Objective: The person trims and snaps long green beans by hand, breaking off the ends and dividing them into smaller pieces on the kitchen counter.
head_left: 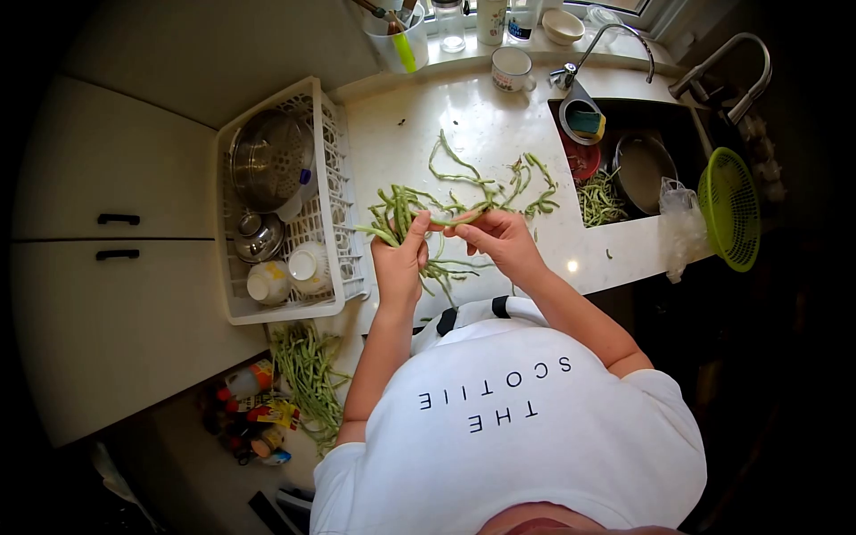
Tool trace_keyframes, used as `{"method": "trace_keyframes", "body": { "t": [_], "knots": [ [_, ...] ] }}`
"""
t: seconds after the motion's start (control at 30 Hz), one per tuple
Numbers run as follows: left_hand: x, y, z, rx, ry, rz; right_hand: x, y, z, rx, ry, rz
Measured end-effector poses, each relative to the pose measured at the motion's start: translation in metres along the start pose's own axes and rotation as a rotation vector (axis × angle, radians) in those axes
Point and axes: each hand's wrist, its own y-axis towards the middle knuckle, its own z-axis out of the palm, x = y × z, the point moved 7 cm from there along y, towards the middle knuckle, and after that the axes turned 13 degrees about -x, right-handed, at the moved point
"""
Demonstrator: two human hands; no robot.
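Observation:
My left hand [401, 259] is closed round a bunch of long green beans [390, 214], whose ends stick out above and below the fingers. Close beside it, my right hand [506, 248] pinches the end of a bean that runs across from the left hand. More loose long beans [464, 169] lie on the white countertop [392, 125] beyond both hands, some curled with darker tips. Further bean ends hang below the left hand over the counter.
To the left stands a white dish rack [330, 308] with pots and bowls. A pile of long beans [308, 374] and several bottles [250, 383] lie lower left. At right, bean pieces [599, 201] sit in the sink beside a green colander [731, 209]. A mug [511, 69] stands behind.

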Motion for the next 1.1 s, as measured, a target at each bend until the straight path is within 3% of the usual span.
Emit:
{"method": "trace_keyframes", "body": {
  "t": [0.13, 0.2, 0.27, 0.33, 0.4, 0.47, 0.57, 0.8, 0.9, 0.97, 1.0, 1.07, 1.1],
  "knots": [
    [-0.014, 0.002, -0.006, -0.061, -0.03, 0.077, 0.001, -0.017, 0.005, 0.176, -0.269, 0.173],
    [-0.018, 0.003, -0.009, -0.056, 0.034, 0.114, 0.023, -0.022, 0.0, 0.154, -0.561, -0.215],
    [-0.022, 0.003, -0.01, -0.039, 0.068, 0.131, 0.038, -0.018, -0.006, 0.093, -0.561, -0.278],
    [-0.025, 0.001, -0.007, -0.017, 0.103, 0.149, 0.08, -0.018, -0.001, -0.099, -0.807, -0.849],
    [-0.027, -0.002, -0.002, 0.011, 0.118, 0.12, 0.07, -0.012, -0.002, -0.006, -0.838, -0.764],
    [-0.028, -0.004, 0.0, 0.02, 0.122, 0.122, 0.052, -0.01, 0.006, 0.254, -0.97, -0.77],
    [-0.03, -0.006, -0.001, 0.014, 0.121, 0.136, 0.047, -0.009, 0.006, 0.287, -0.966, -0.739],
    [-0.032, -0.01, -0.01, -0.059, 0.03, 0.196, 0.055, -0.016, 0.012, 0.234, -0.914, -0.801],
    [-0.035, -0.021, -0.005, -0.053, 0.102, 0.234, 0.051, -0.01, 0.002, 0.033, -0.882, -0.801],
    [-0.033, -0.026, 0.0, -0.02, 0.145, 0.329, 0.015, 0.008, -0.021, -0.094, -0.345, -0.203],
    [-0.034, -0.029, 0.003, 0.014, 0.189, 0.423, 0.009, 0.011, -0.023, -0.095, -0.343, -0.204],
    [-0.027, -0.029, 0.005, 0.053, 0.205, 0.414, -0.015, 0.019, -0.027, -0.063, 0.03, 0.071],
    [-0.029, -0.032, 0.008, 0.06, 0.214, 0.497, -0.017, 0.019, -0.027, -0.063, 0.031, 0.07]
  ]
}}
